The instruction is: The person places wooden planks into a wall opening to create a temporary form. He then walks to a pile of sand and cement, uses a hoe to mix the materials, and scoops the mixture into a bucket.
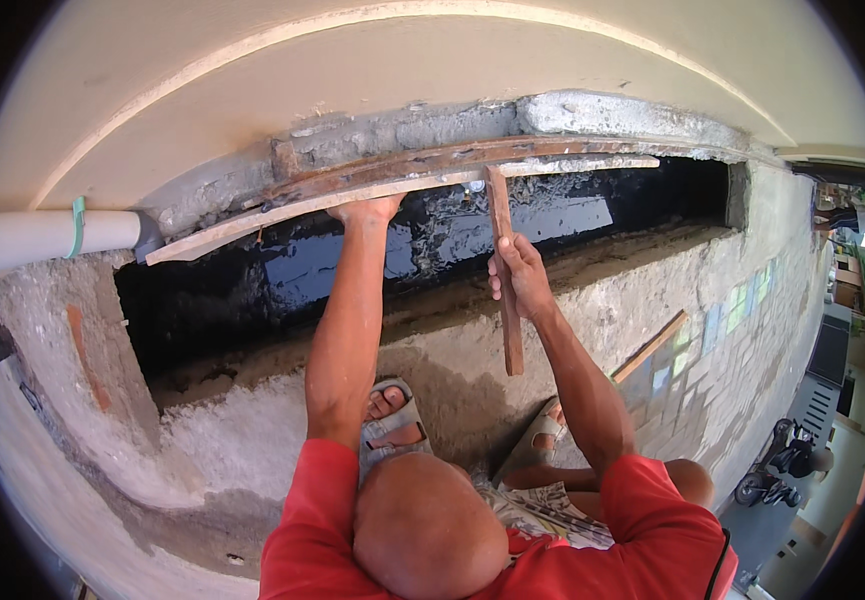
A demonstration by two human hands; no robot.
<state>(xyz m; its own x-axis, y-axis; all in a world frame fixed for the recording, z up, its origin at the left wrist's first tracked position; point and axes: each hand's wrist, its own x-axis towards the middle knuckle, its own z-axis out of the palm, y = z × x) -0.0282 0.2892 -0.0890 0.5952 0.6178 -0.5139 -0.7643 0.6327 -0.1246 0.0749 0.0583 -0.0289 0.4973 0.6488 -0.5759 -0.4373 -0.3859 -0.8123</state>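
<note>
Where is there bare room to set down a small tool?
Bare concrete lies between the left sandal and the left end of the channel, also between channel and wooden strip. The long board is crowded by the left hand and the wooden stick in the right hand.

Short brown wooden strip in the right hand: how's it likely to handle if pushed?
Probably stiff: the brown wooden strip looks straight, with no visible sag. Likely fairly light, since it's slim and the right hand alone grips it near mid-length. Its flat faces suggest it would slide rather than roll.
</note>
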